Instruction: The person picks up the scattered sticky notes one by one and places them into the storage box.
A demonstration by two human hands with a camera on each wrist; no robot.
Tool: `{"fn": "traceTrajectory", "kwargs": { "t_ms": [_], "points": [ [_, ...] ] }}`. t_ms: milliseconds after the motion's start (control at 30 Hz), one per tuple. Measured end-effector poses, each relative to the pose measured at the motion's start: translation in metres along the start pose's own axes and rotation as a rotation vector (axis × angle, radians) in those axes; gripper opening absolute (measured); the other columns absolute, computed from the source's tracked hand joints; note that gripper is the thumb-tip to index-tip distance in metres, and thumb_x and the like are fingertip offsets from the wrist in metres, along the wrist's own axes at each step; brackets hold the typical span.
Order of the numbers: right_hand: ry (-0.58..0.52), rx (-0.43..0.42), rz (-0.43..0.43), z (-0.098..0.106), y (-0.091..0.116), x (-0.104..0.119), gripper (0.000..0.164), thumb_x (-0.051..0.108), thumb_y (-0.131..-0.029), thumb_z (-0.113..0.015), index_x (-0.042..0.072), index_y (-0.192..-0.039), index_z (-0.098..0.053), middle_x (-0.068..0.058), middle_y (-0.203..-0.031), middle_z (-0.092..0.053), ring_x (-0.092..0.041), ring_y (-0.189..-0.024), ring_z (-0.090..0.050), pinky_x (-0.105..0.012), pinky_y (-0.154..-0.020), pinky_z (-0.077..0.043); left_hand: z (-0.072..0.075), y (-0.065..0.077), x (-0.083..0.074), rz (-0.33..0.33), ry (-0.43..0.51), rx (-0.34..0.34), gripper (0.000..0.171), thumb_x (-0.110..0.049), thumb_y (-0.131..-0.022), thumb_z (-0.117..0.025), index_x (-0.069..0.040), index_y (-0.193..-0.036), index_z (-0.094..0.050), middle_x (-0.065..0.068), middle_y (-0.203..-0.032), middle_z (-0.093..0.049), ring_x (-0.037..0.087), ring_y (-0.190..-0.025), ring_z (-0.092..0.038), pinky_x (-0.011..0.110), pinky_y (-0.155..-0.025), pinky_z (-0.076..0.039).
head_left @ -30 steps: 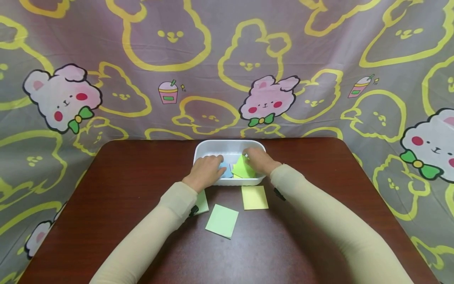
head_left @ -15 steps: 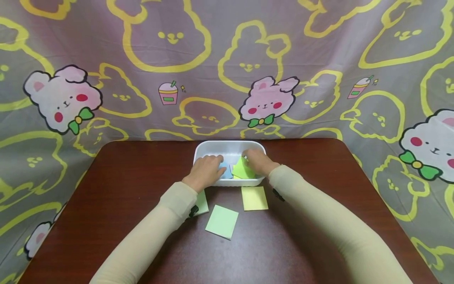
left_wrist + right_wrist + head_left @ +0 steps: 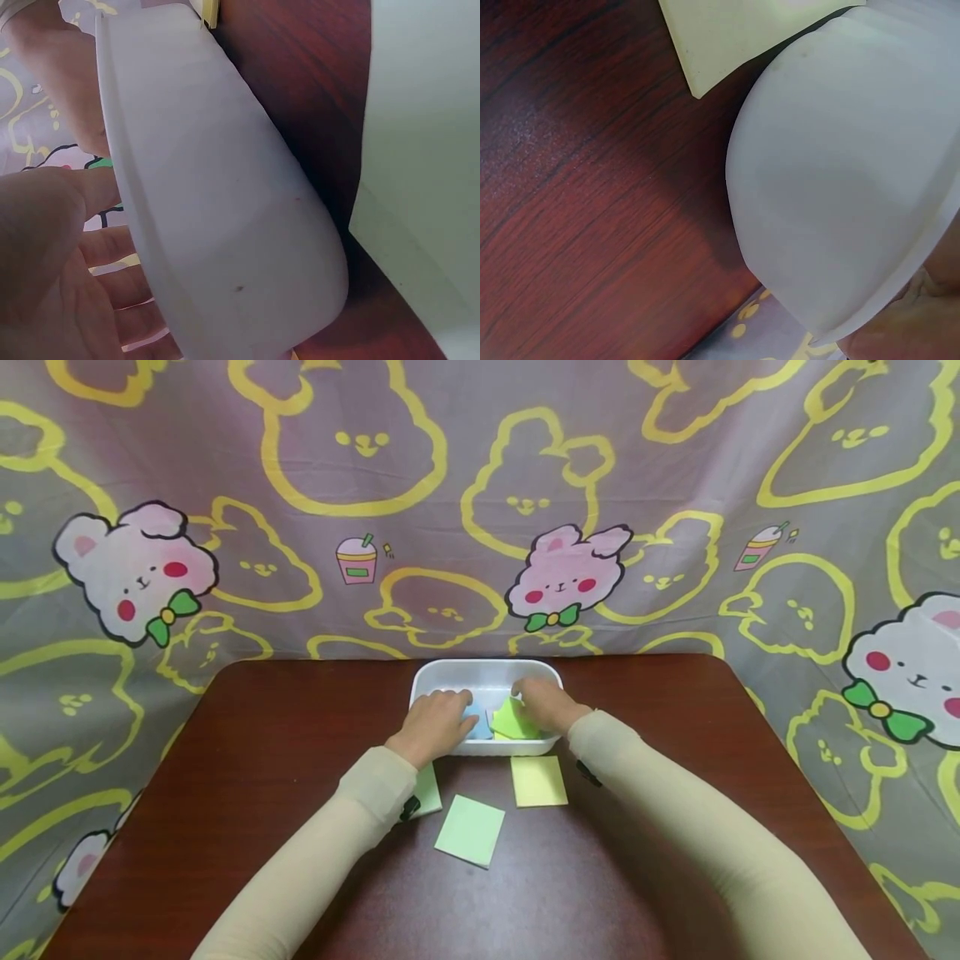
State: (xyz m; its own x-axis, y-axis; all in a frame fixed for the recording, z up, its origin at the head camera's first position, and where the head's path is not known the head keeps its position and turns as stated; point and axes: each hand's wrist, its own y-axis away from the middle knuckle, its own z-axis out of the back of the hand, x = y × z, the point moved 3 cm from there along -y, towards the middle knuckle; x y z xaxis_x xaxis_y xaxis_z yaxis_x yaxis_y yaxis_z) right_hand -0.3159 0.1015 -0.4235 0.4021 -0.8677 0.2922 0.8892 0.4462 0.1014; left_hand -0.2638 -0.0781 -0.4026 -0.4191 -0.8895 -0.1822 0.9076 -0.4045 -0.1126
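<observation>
In the head view a white plastic tray (image 3: 487, 748) stands at the table's back edge. My left hand (image 3: 435, 722) reaches over its left rim, thumb and index finger apart beside a blue sticky note pad (image 3: 477, 723). Whether they touch the pad is hidden. My right hand (image 3: 547, 703) reaches in over the right side and holds a yellow-green sticky note pad (image 3: 513, 718) by its upper edge. Some yellow shows beneath that pad. The left wrist view shows the fingers (image 3: 124, 285) behind the tray wall; in the right wrist view the tray (image 3: 832, 165) hides most of the hand.
In front of the tray lie a yellow sticky note pad (image 3: 539, 781), a pale green pad (image 3: 470, 831) and another pale green pad (image 3: 430, 792) partly under the left wrist. The brown wooden table (image 3: 247, 760) meets a patterned curtain (image 3: 420, 543) behind.
The yellow-green pad's top edge has tipped lower inside the tray. Both hands have stayed nearly in place, and the view has shifted slightly.
</observation>
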Motion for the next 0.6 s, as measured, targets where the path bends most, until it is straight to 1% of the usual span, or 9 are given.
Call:
{"fn": "traceTrajectory", "kwargs": {
  "t_ms": [133, 300, 467, 600],
  "points": [
    [-0.006, -0.013, 0.009, 0.001, 0.002, 0.0, 0.034, 0.009, -0.092, -0.059, -0.004, -0.123, -0.06, -0.019, -0.123, -0.066, -0.03, -0.111, -0.064, -0.042, -0.102, -0.048, -0.001, 0.0, 0.0, -0.001, 0.001, 0.001, 0.03, -0.031, -0.095, -0.059, -0.007, -0.112, -0.064, 0.012, -0.099, -0.071, 0.029, -0.088, -0.068, 0.045, -0.075, -0.054],
    [-0.013, -0.034, -0.004, 0.003, 0.004, -0.001, 0.034, 0.013, -0.094, -0.059, -0.004, -0.123, -0.061, -0.018, -0.12, -0.068, -0.029, -0.107, -0.066, -0.042, -0.099, -0.05, -0.002, 0.001, 0.0, -0.001, -0.004, -0.002, 0.032, -0.032, -0.095, -0.059, -0.008, -0.115, -0.064, 0.012, -0.101, -0.072, 0.029, -0.09, -0.068, 0.045, -0.076, -0.054],
    [0.009, -0.075, 0.027, 0.008, 0.006, 0.001, 0.031, 0.013, -0.094, -0.06, -0.003, -0.12, -0.062, -0.018, -0.117, -0.068, -0.029, -0.108, -0.065, -0.041, -0.096, -0.051, -0.001, 0.0, 0.0, -0.011, -0.01, -0.021, 0.03, -0.032, -0.095, -0.059, -0.008, -0.113, -0.064, 0.012, -0.099, -0.072, 0.03, -0.089, -0.068, 0.046, -0.074, -0.054],
    [0.013, -0.105, 0.048, 0.012, 0.009, 0.005, 0.029, 0.013, -0.093, -0.063, -0.002, -0.117, -0.063, -0.016, -0.112, -0.07, -0.028, -0.105, -0.066, -0.04, -0.093, -0.052, 0.001, 0.001, 0.0, -0.019, -0.013, -0.034, 0.03, -0.032, -0.095, -0.06, -0.008, -0.113, -0.064, 0.012, -0.098, -0.072, 0.03, -0.088, -0.068, 0.046, -0.073, -0.054]
  ]
}}
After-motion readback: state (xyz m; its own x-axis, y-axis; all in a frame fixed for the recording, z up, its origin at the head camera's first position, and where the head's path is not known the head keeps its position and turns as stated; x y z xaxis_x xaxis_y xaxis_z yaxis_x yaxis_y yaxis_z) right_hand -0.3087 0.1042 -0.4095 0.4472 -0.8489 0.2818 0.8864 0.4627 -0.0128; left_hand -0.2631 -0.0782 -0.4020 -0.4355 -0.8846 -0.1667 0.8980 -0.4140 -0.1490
